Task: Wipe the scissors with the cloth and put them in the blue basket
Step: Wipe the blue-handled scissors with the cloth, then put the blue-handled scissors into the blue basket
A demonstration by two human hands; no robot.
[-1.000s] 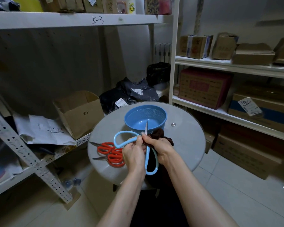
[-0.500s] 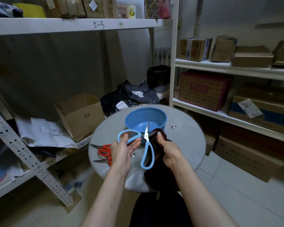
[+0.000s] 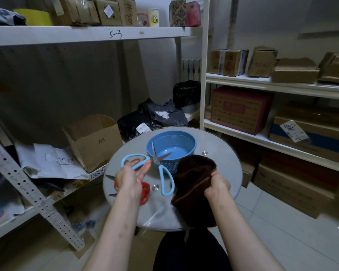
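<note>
Storeroom shelving stacked with cardboard boxes (image 3: pixel 241 109) rings a small round desk (image 3: pixel 222 163). The left hand (image 3: pixel 131 177) pinches one loop of the blue scissors (image 3: pixel 156 159), which hang spread open, blade tips just beyond its fingers over the rim of the blue basket (image 3: pixel 186 145). The right hand (image 3: pixel 216 185) bunches the brown cloth (image 3: pixel 192 178), apart from the blades. The basket looks empty, so the drop remains. Red scissors (image 3: pixel 145 190) under the left hand likely wait too. Nothing blocks the basket.
</note>
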